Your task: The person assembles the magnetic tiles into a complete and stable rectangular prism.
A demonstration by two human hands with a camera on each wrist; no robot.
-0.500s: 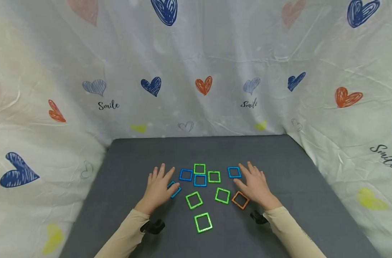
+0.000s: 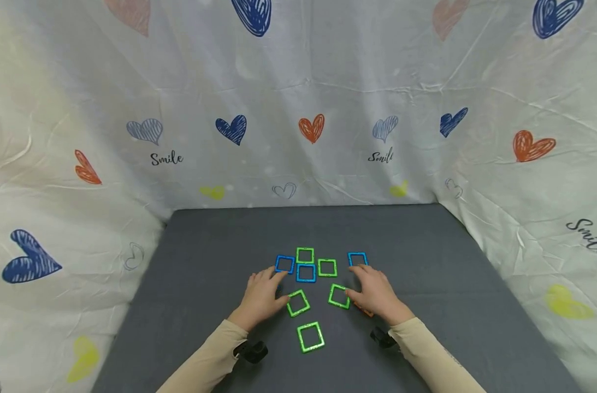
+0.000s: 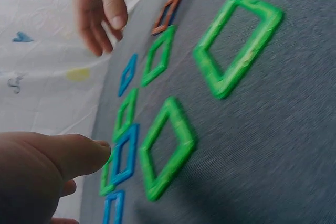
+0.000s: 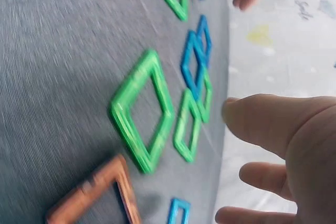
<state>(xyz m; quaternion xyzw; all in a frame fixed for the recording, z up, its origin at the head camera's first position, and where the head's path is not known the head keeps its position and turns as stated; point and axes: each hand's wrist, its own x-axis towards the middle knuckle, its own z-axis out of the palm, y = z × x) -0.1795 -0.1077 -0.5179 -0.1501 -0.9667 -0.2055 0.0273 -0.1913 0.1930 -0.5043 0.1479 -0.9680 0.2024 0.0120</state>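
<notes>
"What's nearest?"

"A green square plastic-looking frame (image 2: 314, 348), flat on the dark grey cloth-covered table (image 2: 219, 234), so it needs no steadying."

"And the hands?"

"Apart from each other. The left hand (image 2: 260, 300) has its thumb by a second green frame (image 2: 306, 299). The right hand (image 2: 377, 295) has its thumb at a third green frame (image 2: 338, 305), with an orange square plastic-looking frame (image 2: 364, 310) partly hidden behind it. Fingers look relaxed, with nothing visibly gripped; whether fingertips touch anything, I can't tell. One hand each side likely puts the middle frames within easy reach."

"Farther off?"

"A left blue square frame (image 2: 285, 256), a middle blue frame (image 2: 306, 281), a far green frame (image 2: 305, 249) and a right-hand green frame (image 2: 327, 275) sit close together, perhaps because edges cling. A lone blue frame (image 2: 356, 253) lies apart, beyond the right fingers."
</notes>
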